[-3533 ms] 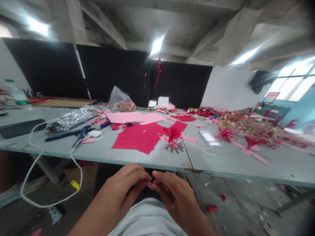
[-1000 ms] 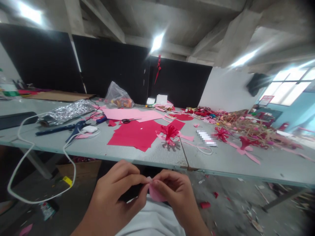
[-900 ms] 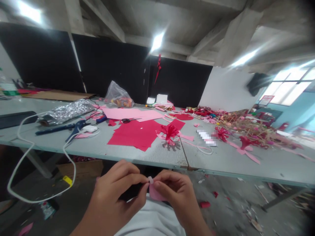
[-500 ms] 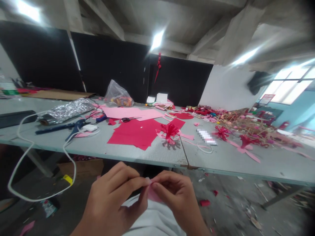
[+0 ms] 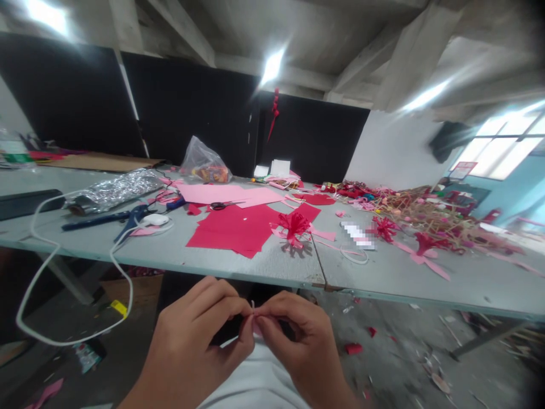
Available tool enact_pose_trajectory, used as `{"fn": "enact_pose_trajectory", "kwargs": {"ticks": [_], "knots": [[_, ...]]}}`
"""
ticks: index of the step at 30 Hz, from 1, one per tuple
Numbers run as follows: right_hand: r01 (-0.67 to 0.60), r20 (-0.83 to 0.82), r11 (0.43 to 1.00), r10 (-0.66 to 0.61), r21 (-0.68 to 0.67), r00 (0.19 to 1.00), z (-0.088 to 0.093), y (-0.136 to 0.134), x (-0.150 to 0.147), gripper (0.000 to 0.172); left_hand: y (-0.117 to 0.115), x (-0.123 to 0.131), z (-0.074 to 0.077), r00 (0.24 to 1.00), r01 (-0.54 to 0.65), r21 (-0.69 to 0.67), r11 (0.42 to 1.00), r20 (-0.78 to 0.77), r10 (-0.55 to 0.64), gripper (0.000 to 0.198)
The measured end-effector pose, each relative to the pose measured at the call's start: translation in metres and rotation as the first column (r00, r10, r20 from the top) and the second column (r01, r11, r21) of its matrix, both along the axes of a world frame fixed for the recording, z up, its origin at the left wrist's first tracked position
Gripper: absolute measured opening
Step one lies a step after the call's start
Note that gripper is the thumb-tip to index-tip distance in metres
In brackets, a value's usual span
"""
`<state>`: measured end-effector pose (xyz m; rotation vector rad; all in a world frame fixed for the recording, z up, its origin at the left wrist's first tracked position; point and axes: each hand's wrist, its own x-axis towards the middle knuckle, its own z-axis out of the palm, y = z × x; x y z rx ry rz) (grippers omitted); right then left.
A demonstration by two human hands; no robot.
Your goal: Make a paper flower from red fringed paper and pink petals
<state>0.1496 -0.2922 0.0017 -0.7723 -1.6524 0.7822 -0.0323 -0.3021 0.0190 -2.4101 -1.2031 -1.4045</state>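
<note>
My left hand [image 5: 200, 335] and my right hand [image 5: 293, 335] meet over my lap, below the front edge of the grey table [image 5: 179, 255]. Both pinch a small pink paper piece [image 5: 254, 325] between thumb and fingertips; only a sliver of it shows. On the table ahead lie red paper sheets [image 5: 238, 230], pink paper sheets [image 5: 221, 195], black-handled scissors [image 5: 221, 205] and a red paper flower [image 5: 293, 226].
A blue glue gun [image 5: 128, 218] with a white cable [image 5: 38, 267] hanging off the table lies at left, near a foil roll [image 5: 114, 190] and a plastic bag [image 5: 204, 165]. Sticks and red flowers [image 5: 426, 218] pile at right. Paper scraps [image 5: 353, 347] litter the floor.
The pink piece, plainly visible between my fingers a second ago, is now mostly hidden as my fingertips closed tighter together. My view shifted slightly.
</note>
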Motion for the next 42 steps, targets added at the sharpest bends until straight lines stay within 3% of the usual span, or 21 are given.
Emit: {"fn": "enact_pose_trajectory", "kwargs": {"ticks": [10, 16, 21, 29, 42], "knots": [[0.005, 0.194, 0.989, -0.034, 0.148, 0.980, -0.003, -0.007, 0.001, 0.024, -0.001, 0.000, 0.000, 0.999, -0.031, -0.086, 0.996, 0.031, 0.034, 0.009], [0.020, 0.161, 0.986, -0.047, 0.164, 0.986, -0.008, -0.006, -0.003, 0.025, 0.001, 0.001, -0.007, 0.996, -0.071, -0.108, 0.992, 0.045, 0.076, 0.009], [0.012, 0.081, 0.998, -0.017, 0.069, 0.997, -0.006, -0.003, -0.004, 0.019, 0.001, 0.001, -0.005, 0.996, -0.036, -0.181, 0.983, 0.077, 0.050, 0.010], [-0.037, -0.039, 0.990, 0.032, -0.134, 0.999, -0.005, 0.001, -0.002, 0.011, 0.003, -0.001, -0.005, 0.987, 0.076, -0.385, 0.920, 0.159, -0.015, 0.011], [-0.084, -0.082, 0.965, 0.065, -0.247, 0.995, 0.000, 0.003, 0.000, 0.010, 0.007, -0.005, -0.002, 0.971, 0.174, -0.455, 0.873, 0.227, -0.075, 0.019]]}}
